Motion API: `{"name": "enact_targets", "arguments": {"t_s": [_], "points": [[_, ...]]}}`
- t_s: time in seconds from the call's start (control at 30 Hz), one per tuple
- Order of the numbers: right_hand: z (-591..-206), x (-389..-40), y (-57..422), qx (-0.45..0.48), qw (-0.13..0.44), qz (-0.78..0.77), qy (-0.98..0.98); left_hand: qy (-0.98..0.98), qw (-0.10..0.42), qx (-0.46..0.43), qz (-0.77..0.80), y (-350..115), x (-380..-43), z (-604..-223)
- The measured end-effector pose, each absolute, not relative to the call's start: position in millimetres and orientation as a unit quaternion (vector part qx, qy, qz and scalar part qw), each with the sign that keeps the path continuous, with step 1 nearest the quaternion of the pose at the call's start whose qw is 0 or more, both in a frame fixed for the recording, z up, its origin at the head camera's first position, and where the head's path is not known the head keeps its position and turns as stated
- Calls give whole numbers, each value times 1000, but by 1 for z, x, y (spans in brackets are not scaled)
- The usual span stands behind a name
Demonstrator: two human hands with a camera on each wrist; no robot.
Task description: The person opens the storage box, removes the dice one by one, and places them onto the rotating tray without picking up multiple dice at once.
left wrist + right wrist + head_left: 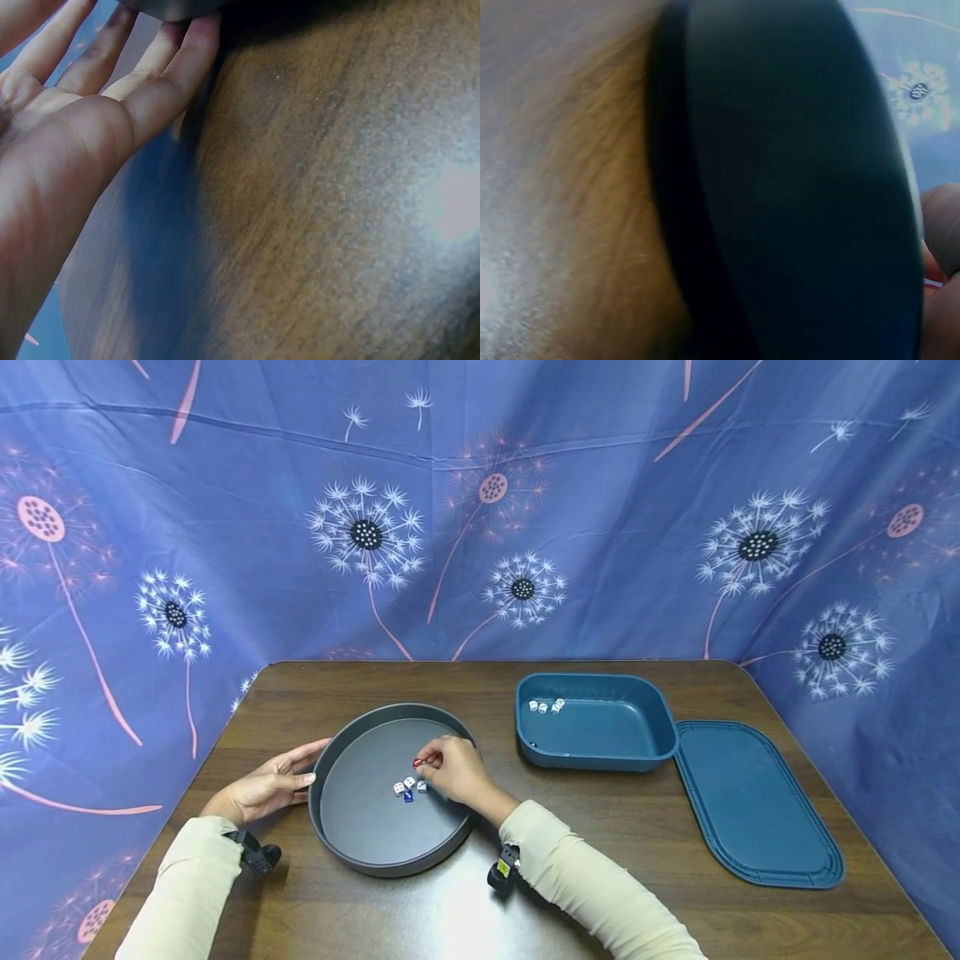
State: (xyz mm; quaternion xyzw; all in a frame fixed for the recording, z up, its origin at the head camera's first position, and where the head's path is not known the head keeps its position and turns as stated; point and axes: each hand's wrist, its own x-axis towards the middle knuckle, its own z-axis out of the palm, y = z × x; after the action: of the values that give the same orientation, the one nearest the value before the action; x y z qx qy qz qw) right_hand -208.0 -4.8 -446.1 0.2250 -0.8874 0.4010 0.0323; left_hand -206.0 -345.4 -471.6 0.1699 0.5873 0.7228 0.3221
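A round dark grey pan (352, 835) sits on the left half of the table. My left hand (266, 785) is at its left side, fingers extended against the outer wall and thumb tip at the rim; in the left wrist view its fingertips (201, 34) meet the pan's edge. Over the pan, my right hand (456, 768) pinches a red die (417, 763) between thumb and fingers. Just below it, white dice (409, 782) and a blue die (408, 796) lie clustered on the pan's floor. The pan's wall (802, 180) hides most of the right hand in the right wrist view.
Right of the pan stands a blue rectangular container (592, 762), with several white dice (543, 708) and a small dark die (533, 745) at its left end. A flat blue lid (757, 802) lies beside it. Behind the wooden table (360, 918) hangs a dandelion-print cloth (600, 510).
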Motion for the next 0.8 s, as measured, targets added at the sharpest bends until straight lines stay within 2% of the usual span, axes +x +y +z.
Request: {"name": "enact_targets", "arguments": {"t_s": [0.27,0.8], "points": [[-452,-205,-9,230,51,330,-914,578,322,180,728,-345,-206,-472],[-454,-204,-11,226,54,315,-920,599,317,168,716,-345,-205,-471]]}}
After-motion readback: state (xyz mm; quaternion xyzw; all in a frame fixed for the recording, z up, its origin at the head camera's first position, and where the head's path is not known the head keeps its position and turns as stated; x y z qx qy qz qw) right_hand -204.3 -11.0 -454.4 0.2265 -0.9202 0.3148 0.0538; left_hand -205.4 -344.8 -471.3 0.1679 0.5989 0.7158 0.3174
